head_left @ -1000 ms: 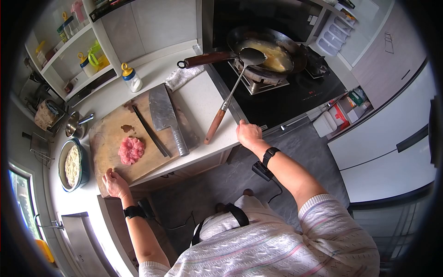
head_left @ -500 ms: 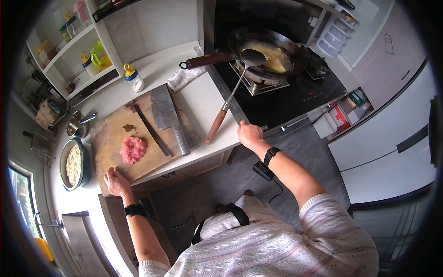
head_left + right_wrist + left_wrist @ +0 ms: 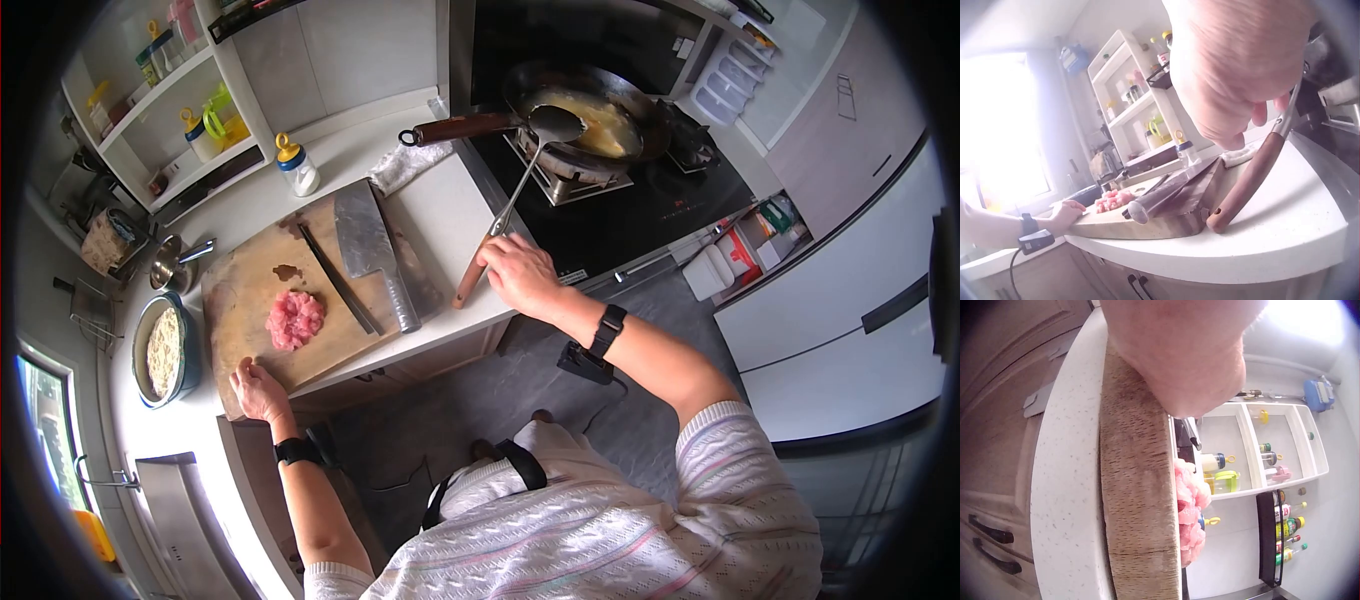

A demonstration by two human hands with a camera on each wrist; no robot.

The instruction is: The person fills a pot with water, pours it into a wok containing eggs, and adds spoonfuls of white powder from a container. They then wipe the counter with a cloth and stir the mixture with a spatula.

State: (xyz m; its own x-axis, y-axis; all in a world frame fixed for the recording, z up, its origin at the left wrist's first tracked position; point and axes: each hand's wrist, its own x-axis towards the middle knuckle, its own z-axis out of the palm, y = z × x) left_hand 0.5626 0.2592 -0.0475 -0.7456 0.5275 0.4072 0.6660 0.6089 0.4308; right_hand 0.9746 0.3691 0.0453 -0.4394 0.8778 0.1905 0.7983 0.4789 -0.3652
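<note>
My left hand [image 3: 262,393] rests at the near left corner of a wooden cutting board [image 3: 245,290], its fingers on the edge. On the board lie a mound of pink raw meat [image 3: 296,320], a dark pair of chopsticks [image 3: 338,280] and a broad cleaver [image 3: 364,238]. My right hand [image 3: 522,275] is over the wooden handle of a ladle [image 3: 469,280], fingertips right at its upper end with fingers loosely bent. The ladle's dark bowl lies on the rim of a wok [image 3: 640,95]. In the right wrist view the fingertips hang beside the ladle's metal neck [image 3: 1286,115].
The wok, with yellowish liquid, stands on a black stove [image 3: 640,215], its handle [image 3: 465,128] pointing left. A tub of pale shreds [image 3: 185,370], a small metal pot [image 3: 172,268], a yellow-topped jar [image 3: 297,170] and a cloth [image 3: 410,165] are on the counter.
My right hand has moved from the counter's front edge up and left to the ladle handle. The left hand stays at the board's corner, and the ladle lies where it was.
</note>
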